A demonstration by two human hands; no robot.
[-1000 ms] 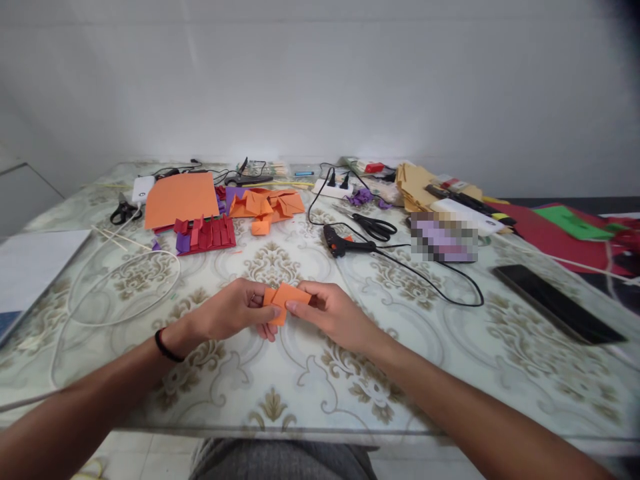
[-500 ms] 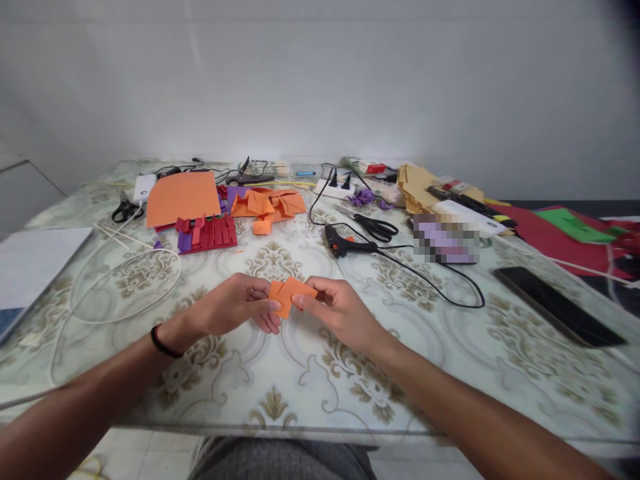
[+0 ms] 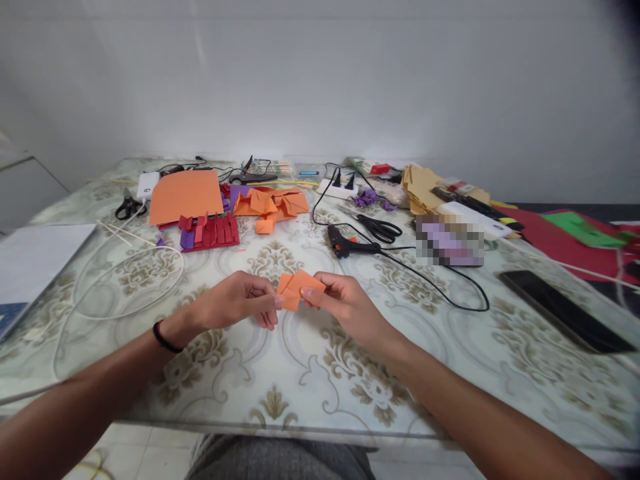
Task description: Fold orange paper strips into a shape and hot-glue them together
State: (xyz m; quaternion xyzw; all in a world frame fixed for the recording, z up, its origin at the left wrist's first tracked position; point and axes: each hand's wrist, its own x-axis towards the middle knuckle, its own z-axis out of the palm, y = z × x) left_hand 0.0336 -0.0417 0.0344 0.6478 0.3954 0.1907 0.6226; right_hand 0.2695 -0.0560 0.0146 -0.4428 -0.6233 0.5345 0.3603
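A small folded piece of orange paper (image 3: 295,291) is held between my hands, above the patterned table cover. My left hand (image 3: 247,301) pinches its left edge between thumb and fingers. On the right side, my right hand (image 3: 337,300) grips it with the thumb on top. Beyond my hands lie folded orange paper pieces (image 3: 273,201), a small orange square (image 3: 265,227) and a row of folded red strips (image 3: 215,231). A large orange sheet (image 3: 186,197) is at the back left.
A black glue gun (image 3: 353,245) and black scissors (image 3: 380,229) lie beyond my right hand. A dark phone (image 3: 565,310) rests at right. White cable (image 3: 183,267) loops at left, near a white sheet (image 3: 45,267). A power strip (image 3: 337,189) stands at the back.
The orange paper and my right hand have shifted slightly right and up, and the paper has turned a little. My left hand's thumb now sits nearer the paper's left edge.
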